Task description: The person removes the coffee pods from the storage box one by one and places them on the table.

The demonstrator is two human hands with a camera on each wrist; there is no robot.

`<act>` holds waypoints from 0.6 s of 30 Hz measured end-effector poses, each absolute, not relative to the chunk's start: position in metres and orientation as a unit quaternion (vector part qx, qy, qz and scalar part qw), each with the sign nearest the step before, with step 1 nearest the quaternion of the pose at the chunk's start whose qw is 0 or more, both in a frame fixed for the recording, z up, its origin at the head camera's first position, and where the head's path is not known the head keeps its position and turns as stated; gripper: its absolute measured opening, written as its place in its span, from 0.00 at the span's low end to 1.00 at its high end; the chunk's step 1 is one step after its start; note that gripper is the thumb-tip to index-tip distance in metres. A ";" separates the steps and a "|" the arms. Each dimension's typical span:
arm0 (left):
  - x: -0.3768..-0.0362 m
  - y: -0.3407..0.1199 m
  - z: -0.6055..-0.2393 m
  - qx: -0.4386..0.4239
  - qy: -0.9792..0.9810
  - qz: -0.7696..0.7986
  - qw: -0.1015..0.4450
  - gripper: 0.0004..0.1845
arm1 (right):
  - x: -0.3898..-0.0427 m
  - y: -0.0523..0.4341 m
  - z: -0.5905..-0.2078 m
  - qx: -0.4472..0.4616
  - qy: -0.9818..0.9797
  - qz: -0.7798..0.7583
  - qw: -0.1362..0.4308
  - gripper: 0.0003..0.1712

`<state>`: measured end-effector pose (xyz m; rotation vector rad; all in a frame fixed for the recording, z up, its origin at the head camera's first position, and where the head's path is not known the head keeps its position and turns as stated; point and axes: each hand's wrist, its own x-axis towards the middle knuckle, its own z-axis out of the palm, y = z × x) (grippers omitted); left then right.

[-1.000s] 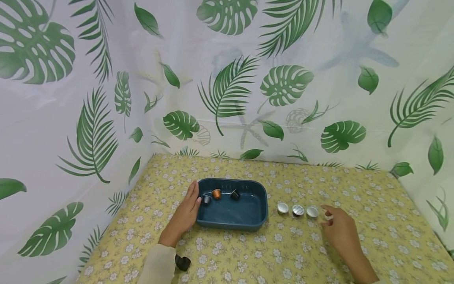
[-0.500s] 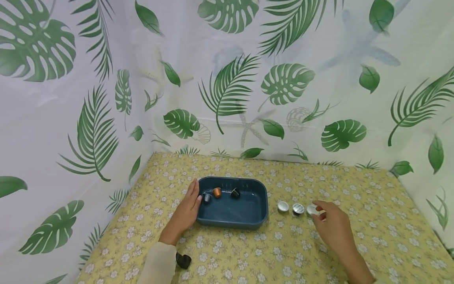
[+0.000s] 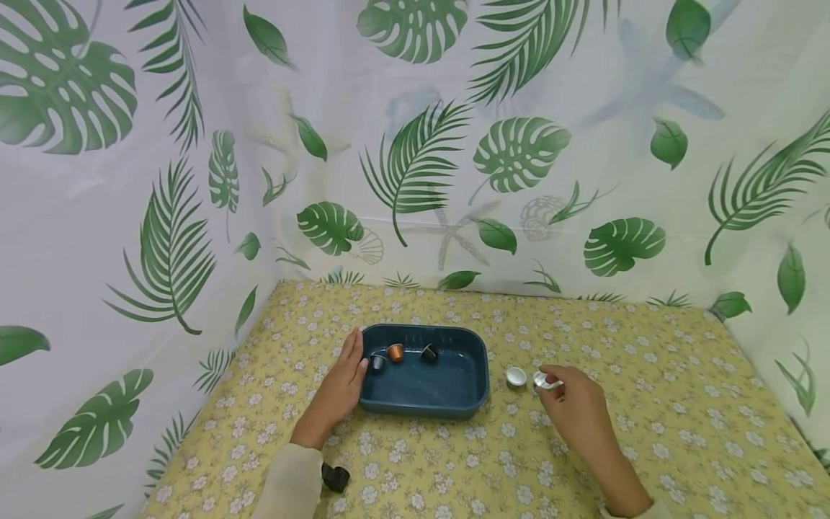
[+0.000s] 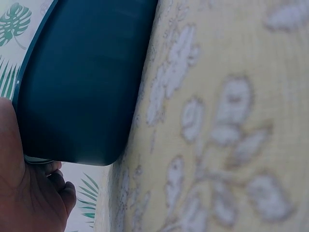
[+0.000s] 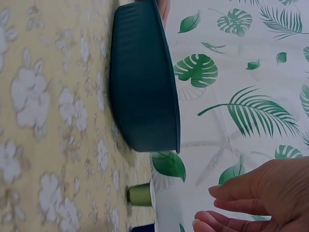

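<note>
A dark blue rectangular dish stands on the cloth. Inside lie a grey coffee capsule, an orange one and a black one. My left hand rests against the dish's left end, fingers fairly straight. Right of the dish, a capsule shows its silver lid; the right wrist view gives it a green body. Beside it, a dark blue capsule is partly cut off. My right hand hovers over this second capsule, thumb and fingers apart, apparently holding nothing. It covers where a third capsule stood.
A yellow floral cloth covers the tabletop. White sheets with green leaves hang behind it and along both sides. A small black object sits by the left sleeve.
My right hand has moved left, from beside the rightmost capsule to over the middle one. The left hand, the dish and the capsules in it stay in place.
</note>
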<state>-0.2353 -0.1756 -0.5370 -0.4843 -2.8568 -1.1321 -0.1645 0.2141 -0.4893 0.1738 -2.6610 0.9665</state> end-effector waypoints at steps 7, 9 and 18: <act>-0.237 -0.177 -0.539 -0.155 -0.919 -0.361 0.016 0.32 | -0.169 0.194 -0.486 0.065 -0.920 0.352 0.159 0.19; -0.237 -0.178 -0.540 -0.155 -0.919 -0.361 0.016 0.32 | -0.170 0.189 -0.484 0.067 -0.918 0.356 0.164 0.19; -0.236 -0.177 -0.539 -0.157 -0.918 -0.363 0.017 0.32 | -0.170 0.178 -0.477 0.062 -0.919 0.361 0.148 0.19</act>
